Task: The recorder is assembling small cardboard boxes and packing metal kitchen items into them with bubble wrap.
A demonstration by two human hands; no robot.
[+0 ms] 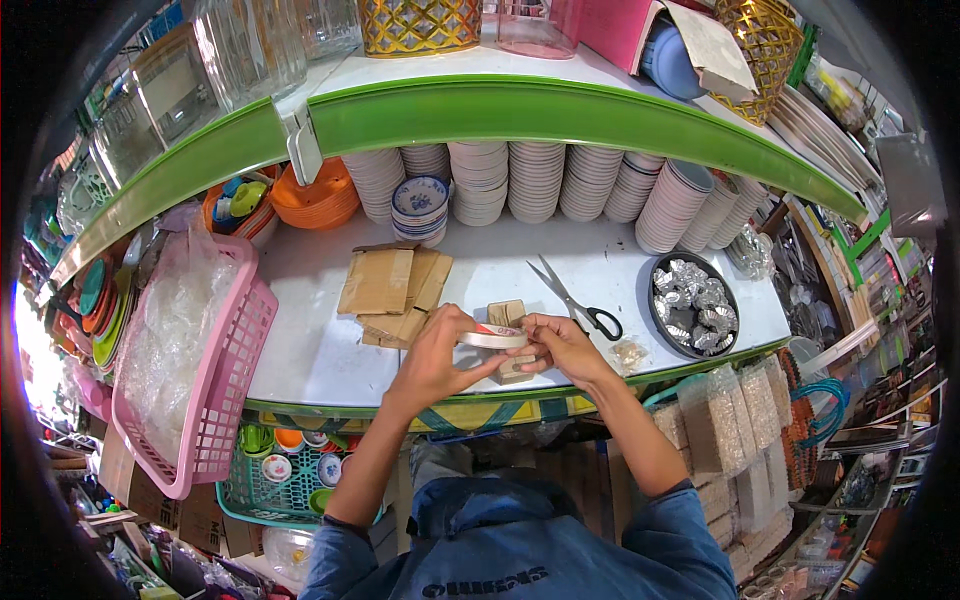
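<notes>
My left hand is wrapped round the side of a roll of tape, holding it above the white shelf. At the roll's right edge, the fingers of my right hand are pinched together against the tape; whether a loose end is between them is too small to make out. Below the roll and partly hidden by it is a small brown cardboard box. Flat cardboard pieces lie stacked to the left of it. Black-handled scissors rest with parted blades just beyond my right hand.
A dark round pan of foil cups and a small clear packet sit at the right. Stacked white bowls line the back under a green-edged upper shelf. A pink basket of clear plastic stands left.
</notes>
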